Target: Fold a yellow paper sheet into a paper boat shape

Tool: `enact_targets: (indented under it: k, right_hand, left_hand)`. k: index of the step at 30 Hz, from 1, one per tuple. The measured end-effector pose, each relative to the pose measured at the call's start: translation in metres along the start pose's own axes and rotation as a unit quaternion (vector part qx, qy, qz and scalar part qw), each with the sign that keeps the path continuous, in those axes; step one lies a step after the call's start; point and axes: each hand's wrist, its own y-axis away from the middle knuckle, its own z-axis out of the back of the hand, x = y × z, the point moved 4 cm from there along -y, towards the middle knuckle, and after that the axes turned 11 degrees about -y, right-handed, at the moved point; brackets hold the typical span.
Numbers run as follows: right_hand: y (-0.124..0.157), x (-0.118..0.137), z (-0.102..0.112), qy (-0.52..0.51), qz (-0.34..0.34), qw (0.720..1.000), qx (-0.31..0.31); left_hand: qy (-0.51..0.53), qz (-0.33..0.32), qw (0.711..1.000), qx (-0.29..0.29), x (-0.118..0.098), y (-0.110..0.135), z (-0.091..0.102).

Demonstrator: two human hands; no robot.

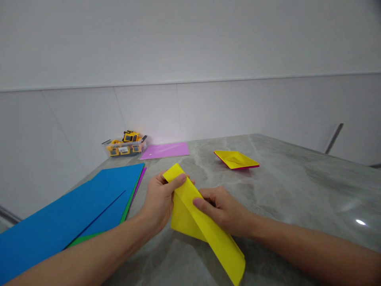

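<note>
A folded yellow sheet of paper [205,230] lies in front of me on the grey marble table [297,186]. My left hand [159,200] pinches its far end, thumb on top of the fold. My right hand [224,208] grips the sheet's middle from the right, fingers curled over the crease. The near end of the sheet sticks out toward me, lifted off the table.
A stack of blue, green and purple sheets [74,214] lies at my left. A pink sheet [165,150] and a clear box with a yellow toy truck [125,146] sit by the wall. A folded yellow paper boat [236,159] rests further back.
</note>
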Motion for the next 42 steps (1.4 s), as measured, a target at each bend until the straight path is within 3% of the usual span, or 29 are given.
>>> enact_targets:
  k: [19,32,42]
  right_hand:
    - [0.002,0.002,-0.001,0.036,0.002,0.999,-0.010]
    - [0.002,-0.015,-0.007,-0.125,-0.031,0.991,0.027]
    - [0.004,-0.004,-0.008,-0.055,0.012,0.998,0.019]
  left_hand:
    - [0.013,-0.051,0.999,0.004,-0.006,0.001,-0.002]
    - [-0.007,-0.010,0.998,0.068,0.010,0.017,-0.013]
    - [-0.005,0.003,0.997,0.073,0.014,0.021,-0.016]
